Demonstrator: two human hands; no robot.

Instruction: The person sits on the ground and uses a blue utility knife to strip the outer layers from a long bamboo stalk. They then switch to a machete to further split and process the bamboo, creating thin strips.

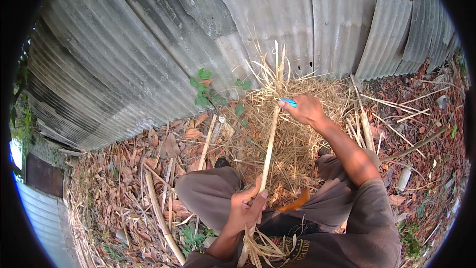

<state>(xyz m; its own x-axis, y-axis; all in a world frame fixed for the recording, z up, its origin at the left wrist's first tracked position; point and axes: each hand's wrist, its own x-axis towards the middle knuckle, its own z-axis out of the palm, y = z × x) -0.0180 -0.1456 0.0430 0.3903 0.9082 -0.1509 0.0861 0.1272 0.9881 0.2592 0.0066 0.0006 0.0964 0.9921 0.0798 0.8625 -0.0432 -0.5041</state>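
Observation:
A long pale bamboo stick (270, 146) runs from my lap toward the metal wall, with curled shavings (270, 77) fanning out at its far end. My left hand (246, 205) is closed around its lower part, near my lap. Closer to the far end, my right hand (305, 109) grips a small blue tool (288, 102) against the stick; its working edge is hidden. More curled strips (263, 250) hang at the stick's near end, over my shirt. A curved orange-brown piece (296, 201) lies by my right leg.
A heap of straw-like shavings (287, 159) spreads between my legs. Ahead stands a corrugated metal wall (272, 15). Bamboo poles (161, 213) and dry leaves (124, 173) lie at left. Thin sticks (396, 129) and a pale cylinder (403, 178) are at right.

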